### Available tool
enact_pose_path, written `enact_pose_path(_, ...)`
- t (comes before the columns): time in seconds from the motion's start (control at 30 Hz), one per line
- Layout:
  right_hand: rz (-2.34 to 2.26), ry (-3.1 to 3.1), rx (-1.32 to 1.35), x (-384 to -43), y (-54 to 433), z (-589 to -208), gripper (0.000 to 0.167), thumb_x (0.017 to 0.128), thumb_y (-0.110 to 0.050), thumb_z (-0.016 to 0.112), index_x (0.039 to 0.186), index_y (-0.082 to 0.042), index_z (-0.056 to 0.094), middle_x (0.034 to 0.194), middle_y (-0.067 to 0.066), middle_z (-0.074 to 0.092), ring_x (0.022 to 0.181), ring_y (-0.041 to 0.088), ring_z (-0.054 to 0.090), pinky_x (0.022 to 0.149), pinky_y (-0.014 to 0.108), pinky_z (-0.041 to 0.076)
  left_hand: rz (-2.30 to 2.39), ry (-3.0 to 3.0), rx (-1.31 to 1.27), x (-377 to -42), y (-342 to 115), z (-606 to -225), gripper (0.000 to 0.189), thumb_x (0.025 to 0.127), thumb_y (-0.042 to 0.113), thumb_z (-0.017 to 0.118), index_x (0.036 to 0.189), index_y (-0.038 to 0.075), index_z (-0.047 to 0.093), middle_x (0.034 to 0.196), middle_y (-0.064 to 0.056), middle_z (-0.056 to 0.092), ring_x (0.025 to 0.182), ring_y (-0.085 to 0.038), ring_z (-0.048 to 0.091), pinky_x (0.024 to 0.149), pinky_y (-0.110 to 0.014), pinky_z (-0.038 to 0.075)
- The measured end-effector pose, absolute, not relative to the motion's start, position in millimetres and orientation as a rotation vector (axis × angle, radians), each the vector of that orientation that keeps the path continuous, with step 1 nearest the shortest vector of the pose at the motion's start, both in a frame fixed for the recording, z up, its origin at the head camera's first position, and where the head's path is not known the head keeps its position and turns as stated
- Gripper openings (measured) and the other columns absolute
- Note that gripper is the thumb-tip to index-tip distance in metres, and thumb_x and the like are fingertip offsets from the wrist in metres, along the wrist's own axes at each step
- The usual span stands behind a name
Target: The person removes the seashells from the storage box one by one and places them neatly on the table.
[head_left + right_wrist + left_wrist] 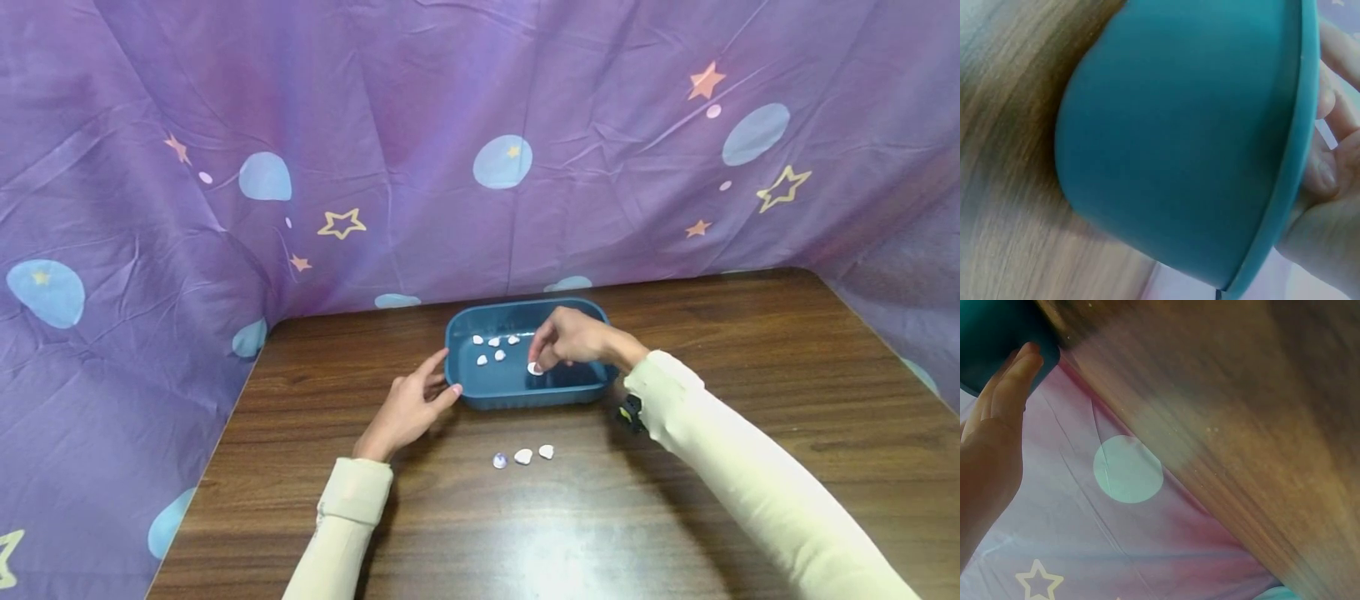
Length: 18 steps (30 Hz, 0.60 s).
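A blue plastic tub (532, 397) stands on the table near its back edge. Inside, on the left, lie several small white pebble-like pieces (493, 342). My right hand (577, 335) reaches over the tub and pinches another white piece (535, 368) low inside it. In the right wrist view the tub's outer wall (1179, 137) hides that piece and part of the hand. My left hand (408, 410) touches the tub's left end, its fingers (1013, 394) extended against the wall in the left wrist view.
Three more small pieces, one with a bluish middle (500, 461), lie in a row on the brown wooden table (300, 467) in front of the tub. Purple cloth (420, 150) with stars and planets hangs behind and at both sides.
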State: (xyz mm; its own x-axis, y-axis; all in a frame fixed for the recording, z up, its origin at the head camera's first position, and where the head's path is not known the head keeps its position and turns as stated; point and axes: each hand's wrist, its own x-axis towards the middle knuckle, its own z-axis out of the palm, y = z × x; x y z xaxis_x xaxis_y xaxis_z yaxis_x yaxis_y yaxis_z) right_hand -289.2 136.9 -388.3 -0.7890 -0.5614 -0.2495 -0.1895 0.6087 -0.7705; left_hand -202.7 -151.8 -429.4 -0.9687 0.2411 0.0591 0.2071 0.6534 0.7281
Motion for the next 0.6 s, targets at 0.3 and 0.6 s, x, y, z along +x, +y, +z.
enact_pose_path(0.3, -1.058, 2.334, -0.642, -282, 140, -384, 0.013, 0.076, -0.006, 0.078, 0.089, -0.004, 0.079, 0.076, 0.002, 0.077, 0.063, 0.012, 0.057, 0.049, 0.02, 0.042, 1.229, 2.818, 0.386, -203, -152, -430, 0.067, 0.096, 0.032, 0.066, 0.155, 0.012, 0.039, 0.131, -0.022, 0.066, 0.121, -0.034, 0.067, 0.107, -0.047, 0.051)
enact_pose_path(0.6, -1.074, 2.285, -0.724, -274, 141, -381, 0.011, 0.076, -0.004, 0.078, 0.087, -0.002, 0.078, 0.076, 0.005, 0.078, 0.069, 0.004, 0.064, 0.067, 0.021, 0.051, 1.241, 2.819, 0.39, -203, -152, -430, 0.067, 0.096, 0.031, 0.066, 0.155, 0.012, 0.039, 0.13, -0.021, 0.067, 0.12, -0.034, 0.067, 0.106, -0.047, 0.052)
